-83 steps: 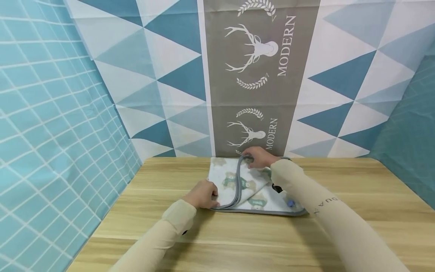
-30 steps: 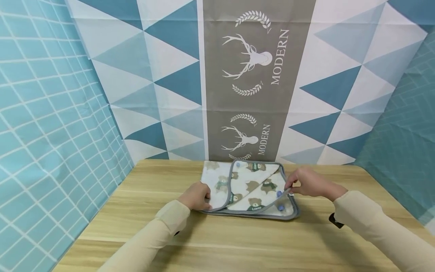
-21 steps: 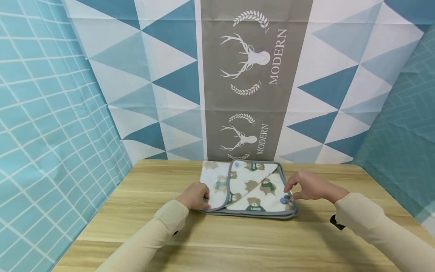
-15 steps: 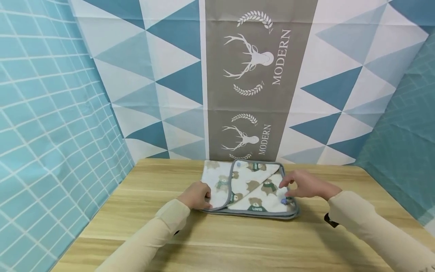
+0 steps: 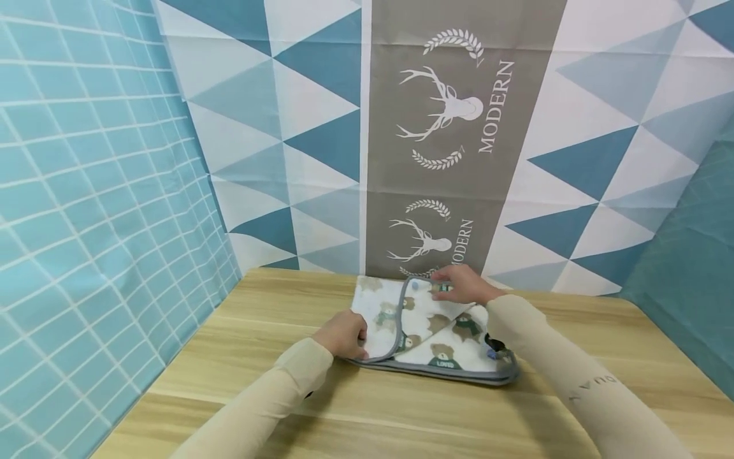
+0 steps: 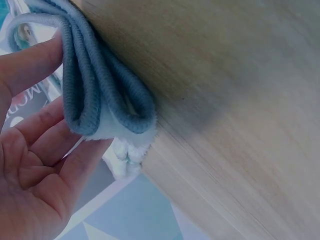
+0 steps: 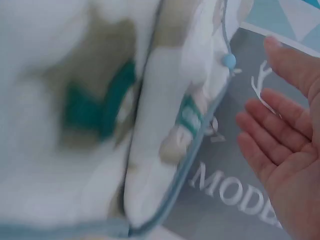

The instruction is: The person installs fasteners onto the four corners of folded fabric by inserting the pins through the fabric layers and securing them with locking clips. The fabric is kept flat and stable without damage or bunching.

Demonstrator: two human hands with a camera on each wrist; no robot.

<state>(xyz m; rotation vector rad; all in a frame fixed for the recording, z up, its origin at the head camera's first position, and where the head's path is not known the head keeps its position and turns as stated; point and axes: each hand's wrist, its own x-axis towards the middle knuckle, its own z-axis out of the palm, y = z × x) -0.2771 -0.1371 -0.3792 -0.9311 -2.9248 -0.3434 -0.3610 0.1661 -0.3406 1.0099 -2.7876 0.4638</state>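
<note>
A fleece blanket with brown bears and grey edging lies folded in layers on the wooden table. My left hand holds its near left corner. In the left wrist view, the thumb of the left hand is on the rolled grey edging and the fingers are behind it. Over the far edge hovers my right hand, its fingers loosely spread. The right wrist view has the right hand apart from the blanket's edge, near a blue snap button. My right forearm covers part of the blanket's right side.
The wooden table runs under both arms. A patterned wall covering with deer heads rises right behind its far edge. Blue tiled sheeting borders the left side, and teal sheeting the right.
The top flap of the blanket was laid down to the right. My right hand let go of its near right corner and moved to the far edge. The left hand stayed on its corner.
</note>
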